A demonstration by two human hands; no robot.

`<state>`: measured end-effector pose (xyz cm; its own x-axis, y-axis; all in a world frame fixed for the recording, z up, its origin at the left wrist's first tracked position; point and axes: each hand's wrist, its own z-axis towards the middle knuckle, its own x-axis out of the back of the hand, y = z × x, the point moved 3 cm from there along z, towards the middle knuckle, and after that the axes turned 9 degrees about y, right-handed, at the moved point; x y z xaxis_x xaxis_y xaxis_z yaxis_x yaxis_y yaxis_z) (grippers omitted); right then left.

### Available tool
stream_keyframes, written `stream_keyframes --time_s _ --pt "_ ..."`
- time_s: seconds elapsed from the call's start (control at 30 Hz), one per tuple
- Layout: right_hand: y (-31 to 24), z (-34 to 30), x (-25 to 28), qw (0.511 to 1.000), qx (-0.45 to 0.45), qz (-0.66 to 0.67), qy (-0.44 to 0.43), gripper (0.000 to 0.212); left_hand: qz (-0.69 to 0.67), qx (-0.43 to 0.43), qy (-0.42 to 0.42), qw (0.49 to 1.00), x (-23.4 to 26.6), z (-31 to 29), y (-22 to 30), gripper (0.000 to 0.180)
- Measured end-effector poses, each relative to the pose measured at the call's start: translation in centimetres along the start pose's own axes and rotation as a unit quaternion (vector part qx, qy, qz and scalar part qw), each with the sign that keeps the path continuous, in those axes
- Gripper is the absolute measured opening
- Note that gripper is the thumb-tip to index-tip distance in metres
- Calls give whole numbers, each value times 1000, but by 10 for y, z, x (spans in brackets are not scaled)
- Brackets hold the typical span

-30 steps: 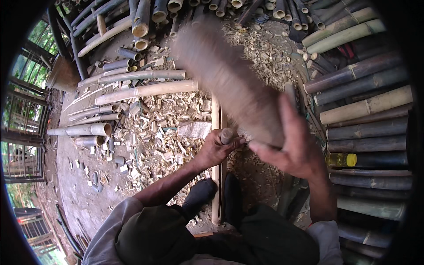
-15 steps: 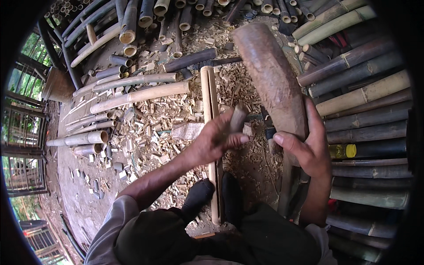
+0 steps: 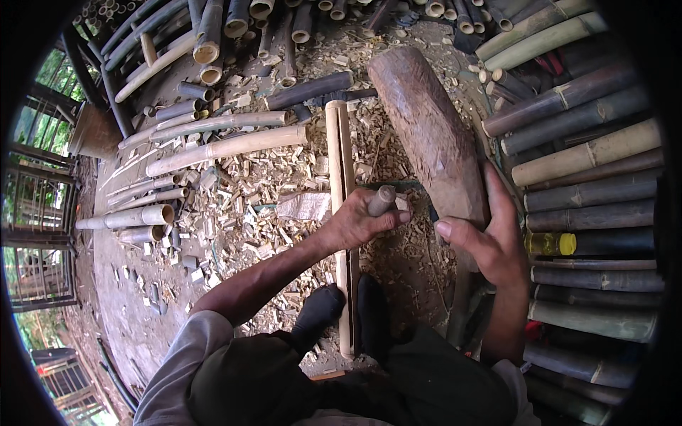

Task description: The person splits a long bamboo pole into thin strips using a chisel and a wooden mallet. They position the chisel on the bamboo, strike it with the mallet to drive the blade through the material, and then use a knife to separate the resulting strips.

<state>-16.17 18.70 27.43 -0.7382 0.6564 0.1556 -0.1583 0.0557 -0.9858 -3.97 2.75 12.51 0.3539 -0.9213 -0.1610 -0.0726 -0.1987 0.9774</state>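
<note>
A split bamboo length with a long dark slot runs away from me, its near end between my dark-covered feet. My left hand is closed around the wooden handle of a chisel, held over the bamboo's right side. The handle's round butt faces up; the blade is hidden under the hand. In my right hand is a thick, worn wooden mallet, gripped at its narrow end. Its heavy end points away and slightly left, apart from the chisel.
Wood chips litter the ground around the bamboo. Cut bamboo poles lie at the left, and more dark poles are stacked along the right. A yellow-capped bottle lies among those. Bundled poles stand at the far side.
My left hand has moved slightly right, and the chisel handle has tipped so its butt shows. The mallet has shifted a little lower and left in my right hand.
</note>
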Motion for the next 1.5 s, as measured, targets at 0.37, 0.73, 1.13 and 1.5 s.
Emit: stream_keyframes --time_s 0.37,0.73,1.13,1.5 --pt "-36 11 0 995 81 30 45 78 -108 15 36 993 15 -15 -7 16" --pt "-55 5 -4 993 70 24 87 76 -67 -55 14 996 6 -17 -10 21" --pt "25 -8 -28 951 15 -272 -145 85 61 -124 -98 986 -1 -49 -29 21" --pt "194 -180 -10 931 -149 -289 166 94 189 35 365 911 156 -48 -30 12"
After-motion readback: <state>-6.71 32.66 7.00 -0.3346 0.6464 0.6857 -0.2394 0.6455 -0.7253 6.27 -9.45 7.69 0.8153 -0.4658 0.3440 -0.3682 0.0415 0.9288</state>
